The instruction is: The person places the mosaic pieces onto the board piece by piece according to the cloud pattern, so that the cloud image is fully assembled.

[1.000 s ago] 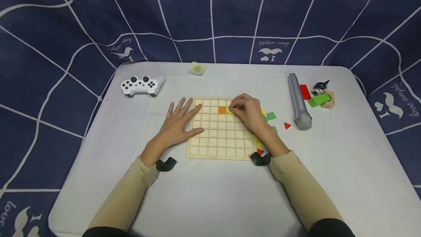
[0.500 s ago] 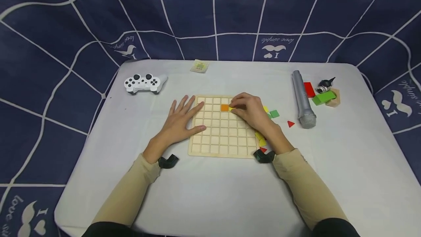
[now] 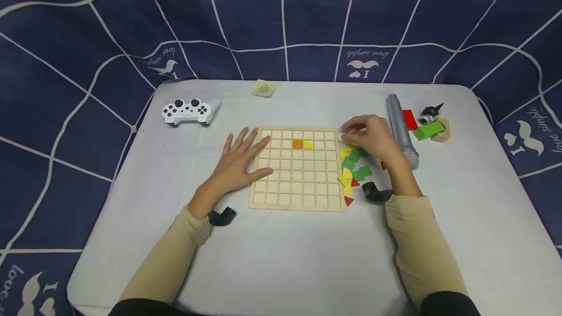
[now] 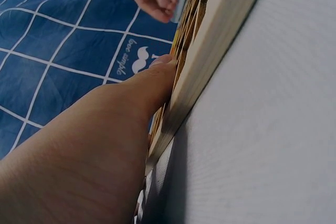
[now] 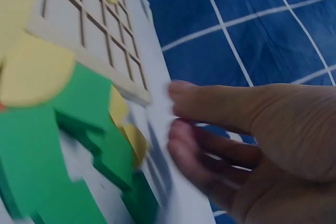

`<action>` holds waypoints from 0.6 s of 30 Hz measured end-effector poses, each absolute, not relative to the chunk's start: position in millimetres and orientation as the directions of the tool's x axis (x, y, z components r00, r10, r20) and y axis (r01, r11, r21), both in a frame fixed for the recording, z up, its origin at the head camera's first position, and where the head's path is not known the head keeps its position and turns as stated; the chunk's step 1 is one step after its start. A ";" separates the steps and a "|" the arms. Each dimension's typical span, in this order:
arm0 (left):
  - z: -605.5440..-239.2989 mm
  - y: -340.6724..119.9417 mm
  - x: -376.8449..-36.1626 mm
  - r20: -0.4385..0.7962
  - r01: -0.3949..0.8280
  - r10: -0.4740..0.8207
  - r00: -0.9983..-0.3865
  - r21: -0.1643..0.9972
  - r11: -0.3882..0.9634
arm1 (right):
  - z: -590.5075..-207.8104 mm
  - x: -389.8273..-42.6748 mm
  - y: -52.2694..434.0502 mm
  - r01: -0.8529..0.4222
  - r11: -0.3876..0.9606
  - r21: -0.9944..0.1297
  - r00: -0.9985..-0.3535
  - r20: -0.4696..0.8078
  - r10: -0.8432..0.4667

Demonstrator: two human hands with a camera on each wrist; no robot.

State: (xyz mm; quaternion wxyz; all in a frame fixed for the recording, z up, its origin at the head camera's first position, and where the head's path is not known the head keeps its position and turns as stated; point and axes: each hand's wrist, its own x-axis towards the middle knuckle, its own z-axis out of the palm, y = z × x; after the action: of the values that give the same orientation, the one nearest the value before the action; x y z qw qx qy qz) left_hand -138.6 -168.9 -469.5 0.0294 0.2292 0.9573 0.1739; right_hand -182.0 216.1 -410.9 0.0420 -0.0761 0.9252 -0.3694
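My left hand [image 3: 237, 166] rests spread on the left edge of a wooden grid board [image 3: 296, 190]; in the left wrist view its thumb [image 4: 157, 72] lies on the board's edge. An orange square [image 3: 297, 144] and a yellow piece [image 3: 308, 145] sit side by side in the second row of cells. Past the board's top right corner my right hand [image 3: 371, 136] hovers near loose pieces. In the right wrist view its thumb and fingers [image 5: 202, 145] bend towards each other, with nothing seen between them. Green pieces [image 5: 47, 161], yellow pieces [image 3: 347, 173] and red triangles [image 3: 349, 201] lie along the right edge.
A grey microphone [image 3: 400, 128] lies close to the right hand. Beyond it are a red block [image 3: 410, 120], a green block [image 3: 428, 130], a wooden block [image 3: 442, 133] and a small black-and-white figure [image 3: 430, 113]. A white game controller [image 3: 186, 112] and a small packet [image 3: 264, 88] lie farther back.
My right hand has left the yellow piece in the cell beside the orange square and moved right, off the board. More loose pieces now show. The left hand stays in place.
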 end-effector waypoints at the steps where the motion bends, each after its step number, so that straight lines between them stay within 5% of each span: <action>1: -469.7 -169.1 -138.5 0.024 0.429 0.449 -0.893 0.345 0.835 | -409.8 -182.1 219.4 -0.091 0.730 -0.677 -0.982 -0.062 -0.179; 8: -472.4 -169.6 -136.8 0.039 0.436 0.452 -0.891 0.346 0.831 | -404.5 -180.4 227.6 0.007 0.799 -0.601 -0.957 -0.236 -0.170; 18: -468.2 -168.9 -136.5 0.033 0.435 0.453 -0.891 0.349 0.830 | -414.4 -182.1 219.4 -0.043 0.806 -0.591 -0.981 -0.126 -0.146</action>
State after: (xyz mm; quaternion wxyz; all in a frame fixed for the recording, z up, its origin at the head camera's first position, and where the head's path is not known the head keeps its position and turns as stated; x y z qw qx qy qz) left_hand -136.5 -168.9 -468.2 0.0254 0.2323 0.9562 0.1765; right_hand -182.1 219.4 -414.4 0.0830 -0.0499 0.9466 -0.3076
